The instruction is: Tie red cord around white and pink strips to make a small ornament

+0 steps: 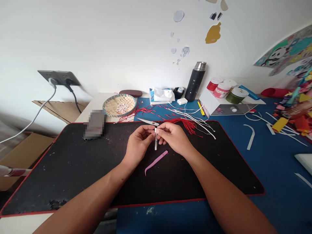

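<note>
My left hand (139,141) and my right hand (173,136) meet over the middle of the black mat. Both pinch a narrow white strip (156,145), which hangs down between them; its upper end is partly covered by my fingertips. Below the hands lie purple bent-tip tweezers (157,161), touched by neither hand. Just behind my fingers are scissors (148,122) with their blades pointing left, their handles hidden by my hands. A bundle of red cords (186,125) spreads out behind my right hand, with white strips (200,121) beside it.
A woven basket (119,105) holding small pieces stands behind left. Along the wall are a tissue pack (162,96), a black thermos (195,82) and a white box (219,105) bearing thread spools. A pixelated grey object (95,125) rests on the mat (97,172). Colourful scraps (296,113) lie far right.
</note>
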`<state>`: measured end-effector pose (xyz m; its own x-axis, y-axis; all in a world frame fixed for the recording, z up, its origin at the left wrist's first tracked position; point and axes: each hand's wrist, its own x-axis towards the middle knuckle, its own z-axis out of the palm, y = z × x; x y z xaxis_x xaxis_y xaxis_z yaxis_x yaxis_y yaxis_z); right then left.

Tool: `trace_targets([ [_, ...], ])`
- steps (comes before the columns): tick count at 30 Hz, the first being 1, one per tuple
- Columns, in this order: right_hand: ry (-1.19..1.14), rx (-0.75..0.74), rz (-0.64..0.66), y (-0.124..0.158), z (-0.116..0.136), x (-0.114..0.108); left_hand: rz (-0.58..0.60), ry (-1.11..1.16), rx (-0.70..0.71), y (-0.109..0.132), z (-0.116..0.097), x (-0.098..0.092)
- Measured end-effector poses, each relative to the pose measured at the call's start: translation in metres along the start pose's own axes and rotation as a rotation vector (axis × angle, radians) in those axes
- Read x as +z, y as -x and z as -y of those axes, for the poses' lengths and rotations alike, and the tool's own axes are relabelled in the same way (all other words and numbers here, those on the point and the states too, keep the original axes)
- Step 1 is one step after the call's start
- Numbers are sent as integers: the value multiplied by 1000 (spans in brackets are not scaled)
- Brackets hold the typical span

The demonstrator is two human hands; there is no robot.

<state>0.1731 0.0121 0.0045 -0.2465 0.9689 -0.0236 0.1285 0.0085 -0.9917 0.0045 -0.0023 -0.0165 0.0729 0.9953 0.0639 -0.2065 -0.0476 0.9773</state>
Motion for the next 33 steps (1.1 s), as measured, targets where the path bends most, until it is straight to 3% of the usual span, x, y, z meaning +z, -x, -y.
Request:
trace_targets([
  [8, 11, -11, 3, 2, 2, 0, -4, -184, 30, 4, -1, -2],
  [33, 103, -53, -59, 5, 5, 1, -10, -478, 156, 9, -8, 0],
])
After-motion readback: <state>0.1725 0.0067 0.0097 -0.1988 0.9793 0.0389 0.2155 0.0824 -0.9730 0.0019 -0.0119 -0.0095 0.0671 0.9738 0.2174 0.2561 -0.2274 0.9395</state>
